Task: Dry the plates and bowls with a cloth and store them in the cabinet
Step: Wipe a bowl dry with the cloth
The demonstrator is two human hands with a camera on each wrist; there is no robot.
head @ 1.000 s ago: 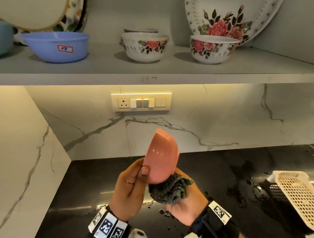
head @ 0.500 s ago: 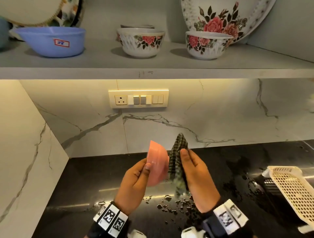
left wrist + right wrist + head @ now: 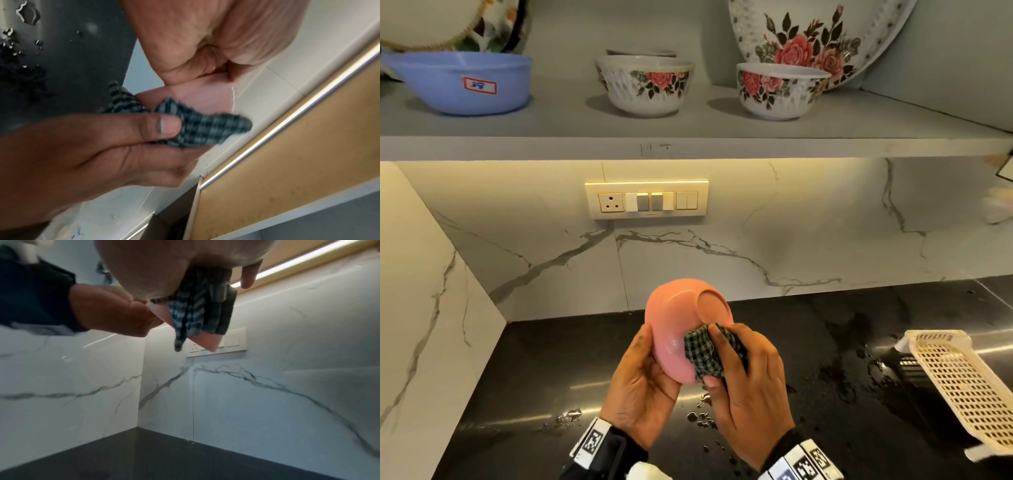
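Note:
A pink bowl (image 3: 678, 322) is held in the air above the black counter, its round foot turned up and to the right. My left hand (image 3: 643, 383) grips its rim from the left, thumb on the outer wall. My right hand (image 3: 743, 380) pinches a dark checked cloth (image 3: 703, 354) and presses it against the bowl's outer wall and lower rim. In the left wrist view the cloth (image 3: 205, 128) wraps over the pink rim (image 3: 197, 97). The right wrist view shows the cloth (image 3: 199, 305) hanging across the bowl's edge (image 3: 207, 339).
The cabinet shelf (image 3: 688, 144) above holds a blue bowl (image 3: 458, 82), two floral bowls (image 3: 647, 85) (image 3: 780, 89) and a floral plate (image 3: 822, 34) leaning at the back. A cream perforated basket (image 3: 962, 387) sits at the right on the wet counter (image 3: 842, 359). A switch plate (image 3: 647, 200) is on the marble wall.
The bowl has turned from edge-on to foot-up. My right hand brought the cloth from beside the rim onto the bowl's outer wall. Both hands stayed above the same spot.

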